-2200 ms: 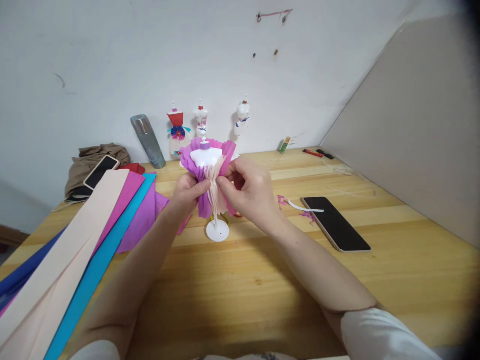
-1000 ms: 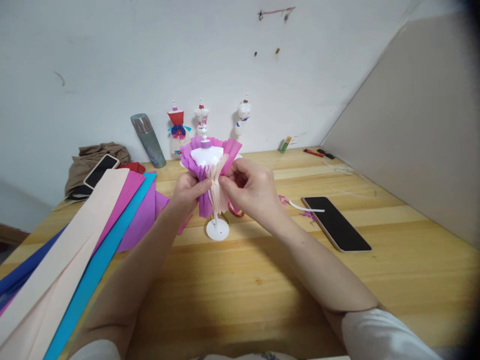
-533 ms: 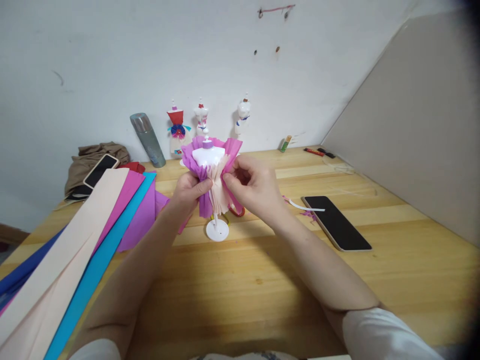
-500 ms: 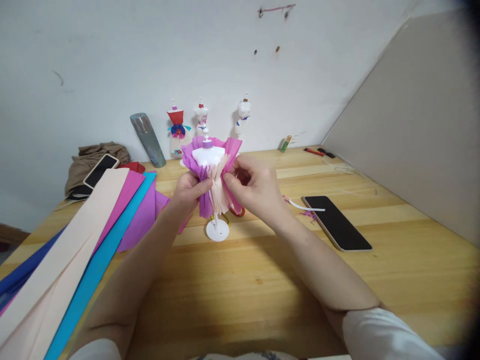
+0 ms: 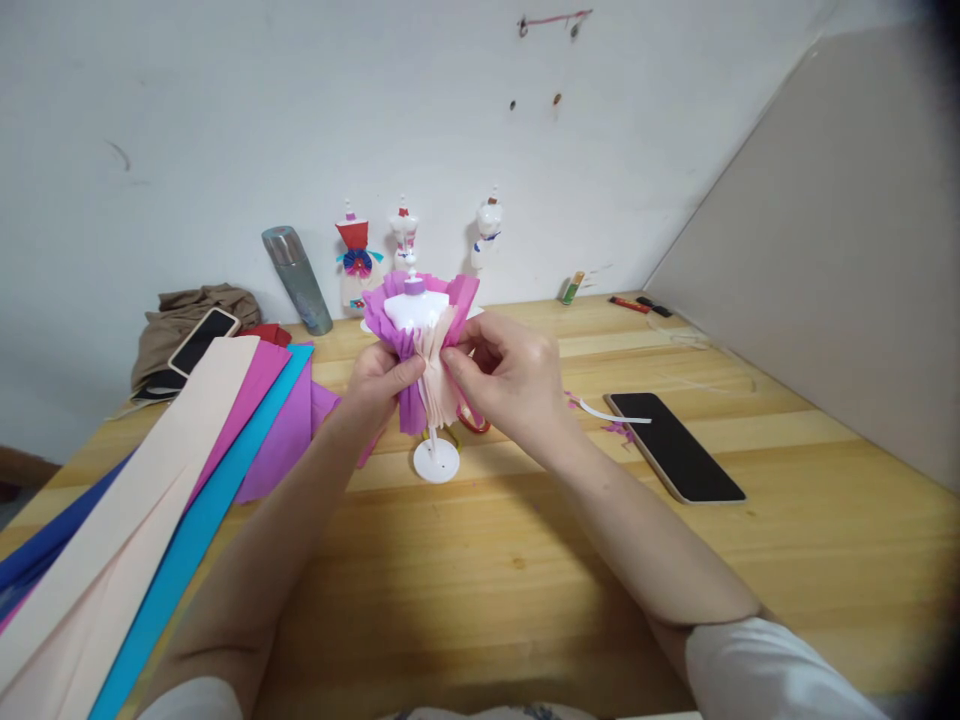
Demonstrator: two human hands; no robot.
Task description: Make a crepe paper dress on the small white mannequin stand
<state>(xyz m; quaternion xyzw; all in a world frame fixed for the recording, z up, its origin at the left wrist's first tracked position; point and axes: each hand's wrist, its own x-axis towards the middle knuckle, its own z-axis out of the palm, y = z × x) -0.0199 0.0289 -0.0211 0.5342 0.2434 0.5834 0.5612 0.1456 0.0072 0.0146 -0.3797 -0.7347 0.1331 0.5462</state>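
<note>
A small white mannequin (image 5: 416, 311) on a round white base (image 5: 436, 461) stands in front of me, wrapped in pleated purple, pink and cream crepe paper (image 5: 433, 372). My left hand (image 5: 380, 378) grips the paper at the waist from the left, thumb pressed on the front. From the right, my right hand (image 5: 506, 365) pinches the gathered paper at the waist between thumb and fingers. Some of its fingertips are hidden behind the paper. Part of a red-handled tool, seemingly scissors (image 5: 474, 422), shows behind the stand.
Crepe paper strips (image 5: 180, 470) lie at the left. A flask (image 5: 298, 280), a phone (image 5: 204, 340) on brown cloth and several mannequins, one in a red top (image 5: 354, 236), stand or lie farther back. A larger phone (image 5: 675, 447) with a white strip lies right; a glue stick (image 5: 573, 288) is behind.
My right fingers have shifted slightly at the waist, and the pink paper on the right has drawn in a little. My left hand keeps its grip.
</note>
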